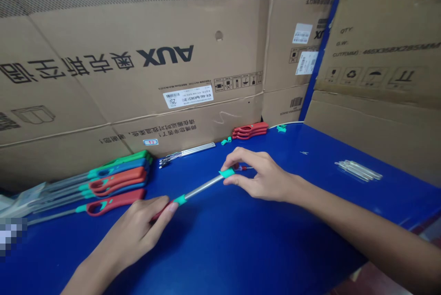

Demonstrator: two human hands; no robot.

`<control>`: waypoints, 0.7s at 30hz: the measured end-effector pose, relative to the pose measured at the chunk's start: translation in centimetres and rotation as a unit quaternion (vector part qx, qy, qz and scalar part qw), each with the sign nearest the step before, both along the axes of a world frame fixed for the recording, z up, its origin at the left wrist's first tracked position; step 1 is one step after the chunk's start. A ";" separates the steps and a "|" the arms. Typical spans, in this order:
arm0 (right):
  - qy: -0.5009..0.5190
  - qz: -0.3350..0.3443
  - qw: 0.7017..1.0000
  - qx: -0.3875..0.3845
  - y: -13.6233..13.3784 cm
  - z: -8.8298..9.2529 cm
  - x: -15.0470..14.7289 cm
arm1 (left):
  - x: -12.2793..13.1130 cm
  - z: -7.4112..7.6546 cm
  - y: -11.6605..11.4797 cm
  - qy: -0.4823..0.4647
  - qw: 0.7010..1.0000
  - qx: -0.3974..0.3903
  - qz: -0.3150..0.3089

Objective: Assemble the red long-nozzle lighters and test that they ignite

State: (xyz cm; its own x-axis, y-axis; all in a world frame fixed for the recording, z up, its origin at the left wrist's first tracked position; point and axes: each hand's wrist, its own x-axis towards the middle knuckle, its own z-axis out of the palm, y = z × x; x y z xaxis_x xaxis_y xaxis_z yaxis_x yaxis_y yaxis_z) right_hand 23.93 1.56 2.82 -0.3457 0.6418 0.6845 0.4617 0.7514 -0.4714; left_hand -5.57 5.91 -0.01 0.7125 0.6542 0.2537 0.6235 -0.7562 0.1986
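My left hand (141, 221) is closed round the red handle of a long-necked lighter (203, 187), whose silver tube points up and to the right. A teal collar shows where the tube leaves the handle. At the tube's far end, my right hand (260, 175) pinches a small teal plastic piece (227, 173) between thumb and fingers. This piece touches the tube end; how far it sits over it I cannot tell. Most of the handle is hidden by my left fingers. Behind my right fingers a small red item (243, 167) with a thin metal tip is partly covered.
Several lighters with coloured handles (117, 180) lie at left. Along the cardboard wall (138, 19) are metal tubes with wires (196, 149), teal pieces (226, 140), red handles (250, 130) and more teal parts (281, 128). Silver tubes (360, 170) rest on the blue table (220, 258) at right.
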 end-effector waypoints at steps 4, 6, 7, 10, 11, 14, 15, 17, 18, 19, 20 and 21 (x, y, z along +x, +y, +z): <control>-0.030 -0.042 0.998 -0.025 0.0 -0.2 -0.2 | 0.2 0.0 -0.1 0.006 1.000 0.015 -0.010; -0.045 -0.050 0.997 -0.036 0.0 -0.3 -0.3 | 0.3 0.1 -0.2 0.006 1.000 0.024 -0.019; -0.049 -0.051 0.997 -0.036 -0.1 -0.3 -0.3 | 0.3 0.2 -0.2 0.005 0.999 0.027 -0.022; -0.047 -0.047 0.998 -0.017 -0.2 -0.3 -0.2 | 0.4 0.4 -0.2 -0.002 0.999 0.039 -0.025; -0.042 -0.040 0.998 -0.011 -0.2 -0.3 -0.2 | 0.4 0.5 -0.2 -0.004 0.999 0.046 -0.024; -0.011 -0.002 1.000 -0.006 -0.1 -0.1 -0.1 | 0.4 0.6 -0.1 -0.011 0.997 0.069 -0.029; 0.000 0.009 1.000 -0.007 0.0 -0.1 -0.1 | 0.4 0.6 0.0 -0.012 0.997 0.073 -0.033; 0.015 0.019 1.000 -0.004 0.0 0.0 0.0 | 0.4 0.7 0.0 -0.012 0.996 0.078 -0.039; 0.017 0.017 1.000 -0.001 0.0 0.0 0.0 | 0.4 0.7 0.0 -0.012 0.996 0.080 -0.041; 0.014 0.011 1.000 0.001 0.0 0.1 0.1 | 0.5 0.7 0.0 -0.009 0.996 0.081 -0.042; 0.007 0.002 1.000 0.000 -0.1 0.1 0.1 | 0.5 0.7 -0.1 -0.009 0.995 0.086 -0.046; -0.003 -0.010 1.000 -0.003 -0.1 0.0 0.1 | 0.5 0.8 -0.2 -0.007 0.994 0.094 -0.050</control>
State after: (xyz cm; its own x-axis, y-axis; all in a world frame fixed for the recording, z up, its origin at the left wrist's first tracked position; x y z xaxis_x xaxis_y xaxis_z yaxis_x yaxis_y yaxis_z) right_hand 24.02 1.48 2.85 -0.3374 0.6531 0.6779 0.4792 0.7390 -0.4735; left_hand -5.02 5.75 0.76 0.7671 0.5204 0.3751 0.5412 -0.8389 0.0569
